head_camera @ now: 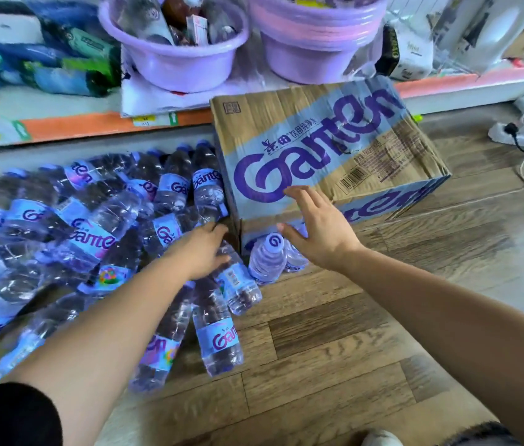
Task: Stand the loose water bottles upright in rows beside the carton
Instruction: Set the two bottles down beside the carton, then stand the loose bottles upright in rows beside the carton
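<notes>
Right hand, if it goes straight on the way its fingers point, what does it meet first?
Probably the carton: the right hand, fingers spread, points at its printed face just ahead. Depth is unclear, so the gap cannot be judged. The upright bottle lies below that line.

Wood-plank floor (350, 333) bears a carton (318, 140) and loose bottles (93, 239) (mostly lying flat).
</notes>
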Action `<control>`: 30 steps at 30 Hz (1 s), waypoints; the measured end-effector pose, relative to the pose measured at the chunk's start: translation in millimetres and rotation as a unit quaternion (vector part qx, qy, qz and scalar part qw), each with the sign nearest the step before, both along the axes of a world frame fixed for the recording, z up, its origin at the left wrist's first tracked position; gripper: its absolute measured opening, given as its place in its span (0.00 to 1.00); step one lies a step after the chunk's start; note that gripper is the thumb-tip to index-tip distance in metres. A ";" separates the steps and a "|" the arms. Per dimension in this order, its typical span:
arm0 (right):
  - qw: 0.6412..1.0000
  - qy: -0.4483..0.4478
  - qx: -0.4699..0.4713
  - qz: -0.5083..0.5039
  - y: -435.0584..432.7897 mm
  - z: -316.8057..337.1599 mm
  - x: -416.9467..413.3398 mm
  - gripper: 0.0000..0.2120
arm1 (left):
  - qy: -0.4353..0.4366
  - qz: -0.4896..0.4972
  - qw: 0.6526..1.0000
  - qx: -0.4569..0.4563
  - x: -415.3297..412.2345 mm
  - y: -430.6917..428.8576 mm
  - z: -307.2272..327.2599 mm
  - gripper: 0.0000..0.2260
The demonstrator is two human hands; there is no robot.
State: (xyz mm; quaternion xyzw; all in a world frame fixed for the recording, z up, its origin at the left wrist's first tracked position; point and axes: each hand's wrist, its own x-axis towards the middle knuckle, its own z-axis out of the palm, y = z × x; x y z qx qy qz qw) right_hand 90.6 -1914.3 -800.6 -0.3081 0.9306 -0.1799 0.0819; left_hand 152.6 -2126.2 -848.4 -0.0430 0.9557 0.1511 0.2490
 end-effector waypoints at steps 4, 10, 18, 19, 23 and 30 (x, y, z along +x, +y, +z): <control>0.993 -0.068 0.085 0.037 -68.3 35.1 -0.5 0.30 | -0.008 0.037 0.999 -0.016 1.9 -61.9 41.0 0.29; 0.970 -0.135 0.187 0.078 -158.7 72.7 -12.8 0.30 | -0.040 0.072 0.996 -0.020 11.4 -141.0 86.8 0.30; 0.948 -0.180 0.249 0.090 -218.3 -5.1 -82.9 0.25 | -0.037 0.114 0.991 -0.054 -40.3 -164.4 58.2 0.31; 0.944 -0.192 0.252 0.089 -223.3 -13.3 -89.0 0.23 | -0.044 0.114 0.990 -0.063 -45.5 -163.9 55.3 0.31; 0.939 -0.236 0.237 0.074 -240.8 -40.2 -105.1 0.14 | -0.076 0.129 0.986 -0.072 -64.1 -157.0 41.2 0.32; 0.947 -0.168 0.271 0.033 -282.0 -84.1 -134.7 0.24 | -0.019 0.157 0.986 -0.054 -115.3 -149.1 -27.8 0.25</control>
